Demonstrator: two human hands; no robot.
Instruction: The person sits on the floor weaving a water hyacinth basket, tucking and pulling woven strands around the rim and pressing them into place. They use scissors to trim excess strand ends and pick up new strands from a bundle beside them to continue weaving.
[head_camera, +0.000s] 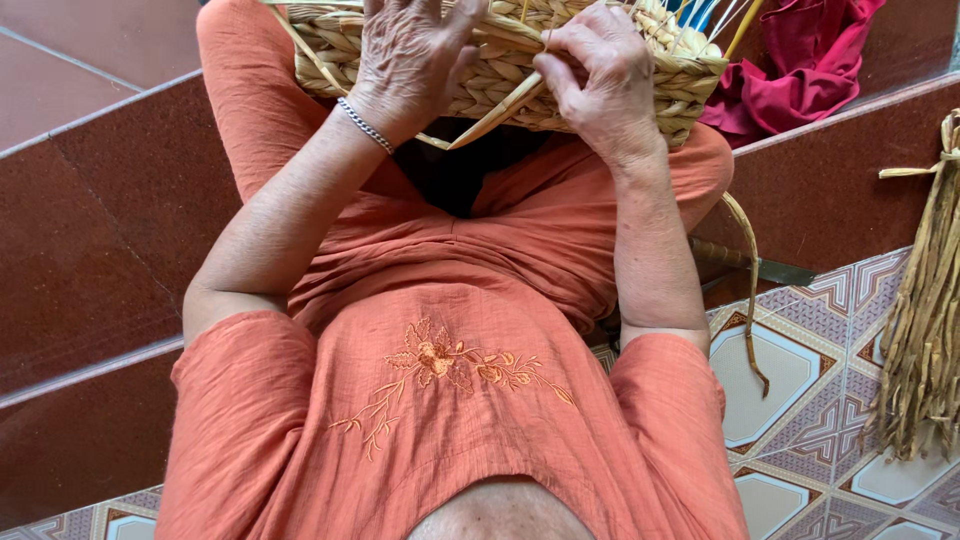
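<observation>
Both hands grip a woven basket; its loose strand slants down-left.

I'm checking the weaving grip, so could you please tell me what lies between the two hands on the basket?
In the head view, a flat straw strip slants across the woven basket between left hand and right hand.

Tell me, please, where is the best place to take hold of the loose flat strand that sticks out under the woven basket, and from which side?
Probably near its free pointed end, coming from below the woven basket. The strand slants down to the left and that tip hangs clear over the lap; its upper part is held under the right hand. Being flat, it suits a pinch across its broad faces. The left hand is nearest.
</observation>
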